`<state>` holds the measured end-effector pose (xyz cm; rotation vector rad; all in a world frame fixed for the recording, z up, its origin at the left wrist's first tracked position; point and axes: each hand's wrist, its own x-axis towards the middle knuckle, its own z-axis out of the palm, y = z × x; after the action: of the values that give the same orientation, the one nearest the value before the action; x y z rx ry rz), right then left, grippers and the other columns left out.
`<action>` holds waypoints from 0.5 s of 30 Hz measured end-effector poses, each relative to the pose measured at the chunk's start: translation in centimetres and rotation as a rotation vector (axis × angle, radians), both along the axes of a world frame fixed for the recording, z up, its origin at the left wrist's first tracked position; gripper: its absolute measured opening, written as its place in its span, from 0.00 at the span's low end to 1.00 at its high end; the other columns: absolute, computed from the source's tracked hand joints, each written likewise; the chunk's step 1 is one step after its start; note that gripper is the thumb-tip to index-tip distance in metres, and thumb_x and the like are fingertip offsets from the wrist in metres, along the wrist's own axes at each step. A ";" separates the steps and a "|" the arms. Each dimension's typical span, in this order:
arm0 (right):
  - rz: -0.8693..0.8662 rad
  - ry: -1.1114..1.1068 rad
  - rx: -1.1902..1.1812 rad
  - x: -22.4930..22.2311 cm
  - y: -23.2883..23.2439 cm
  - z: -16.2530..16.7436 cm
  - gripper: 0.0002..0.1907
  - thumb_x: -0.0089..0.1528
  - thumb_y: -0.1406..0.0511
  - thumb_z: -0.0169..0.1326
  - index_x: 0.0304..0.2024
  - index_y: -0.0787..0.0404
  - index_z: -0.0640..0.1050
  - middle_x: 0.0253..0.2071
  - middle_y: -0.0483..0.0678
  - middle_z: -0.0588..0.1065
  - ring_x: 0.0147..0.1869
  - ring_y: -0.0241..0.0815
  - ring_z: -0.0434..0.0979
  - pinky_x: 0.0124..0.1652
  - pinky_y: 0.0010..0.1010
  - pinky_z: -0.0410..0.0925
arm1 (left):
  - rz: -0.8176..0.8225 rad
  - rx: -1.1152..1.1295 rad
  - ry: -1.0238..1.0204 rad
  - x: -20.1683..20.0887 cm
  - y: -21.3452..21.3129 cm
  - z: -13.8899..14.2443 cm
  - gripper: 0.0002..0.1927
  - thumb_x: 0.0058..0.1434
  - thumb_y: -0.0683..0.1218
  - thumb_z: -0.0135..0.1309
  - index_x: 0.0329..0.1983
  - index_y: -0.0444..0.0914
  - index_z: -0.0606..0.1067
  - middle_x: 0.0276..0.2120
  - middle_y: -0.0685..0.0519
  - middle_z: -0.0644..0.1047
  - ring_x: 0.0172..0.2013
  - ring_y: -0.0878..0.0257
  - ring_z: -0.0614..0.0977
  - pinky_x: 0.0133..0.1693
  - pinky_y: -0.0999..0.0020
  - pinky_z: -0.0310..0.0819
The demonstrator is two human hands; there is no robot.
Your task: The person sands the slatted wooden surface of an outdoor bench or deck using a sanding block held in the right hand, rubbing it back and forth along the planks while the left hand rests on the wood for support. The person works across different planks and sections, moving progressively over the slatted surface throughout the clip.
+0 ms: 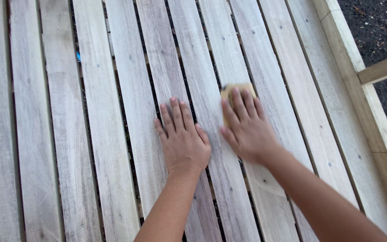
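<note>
- My two forearms come up from the bottom edge of the view, the left one rising near the middle and the right one slanting in from the lower right corner.
- My left hand [182, 139] lies flat, palm down, fingers stretched out and close together, resting on a pale wooden slat [166, 80]. It holds nothing; it only presses on the wood.
- My right hand [243, 127] is just beside it, the two hands near each other but not touching. It is also palm down, with its fingers laid over a small tan sanding block [236, 89].
- The sanding block sits under my right fingers on the next slats to the right, across the dark gap between two boards. Only its far edge and corners show past my fingertips; the hand looks a little blurred, and I cannot tell how firmly I grip the block.
- The slats run away from me, side by side, grey-white with brown grain, with narrow dark gaps and small nail heads here and there.
- A small blue speck [78, 56] shows in one gap at the upper left.
- Along the right side runs a lighter wooden frame rail [359, 85], with a cross piece [384, 68] leaving it toward the right edge.
- Beyond the rail, at the top right, lies dark ground [377, 22].
</note>
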<state>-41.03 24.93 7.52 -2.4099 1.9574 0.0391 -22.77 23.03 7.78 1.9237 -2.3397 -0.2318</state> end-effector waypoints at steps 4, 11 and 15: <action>-0.110 -0.090 0.053 0.0 -12.4 -0.7 0.39 0.70 0.45 0.24 0.77 0.59 0.45 0.79 0.61 0.36 0.81 0.61 0.28 0.73 0.49 0.30 | -0.007 -0.018 -0.003 0.0 -0.1 -0.1 0.36 0.65 0.52 0.30 0.74 0.32 0.48 0.75 0.41 0.43 0.74 0.44 0.39 0.69 0.42 0.31; -0.094 -0.079 0.007 1.1 -11.3 0.0 0.38 0.70 0.47 0.22 0.77 0.61 0.45 0.79 0.61 0.36 0.81 0.62 0.29 0.73 0.49 0.30 | -0.010 -0.005 0.015 0.1 -0.4 0.0 0.36 0.64 0.53 0.31 0.74 0.32 0.48 0.75 0.41 0.43 0.74 0.44 0.39 0.68 0.41 0.30; 0.029 -0.021 -0.070 1.0 1.2 0.8 0.38 0.71 0.47 0.21 0.76 0.64 0.46 0.78 0.62 0.37 0.81 0.59 0.29 0.72 0.47 0.30 | -0.014 0.004 0.008 0.1 -0.3 0.0 0.36 0.66 0.53 0.31 0.75 0.32 0.49 0.76 0.42 0.44 0.74 0.44 0.40 0.70 0.41 0.31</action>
<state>-40.07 26.17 8.35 -2.4703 1.9473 -0.0549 -22.70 22.72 7.80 1.9048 -2.3507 -0.2449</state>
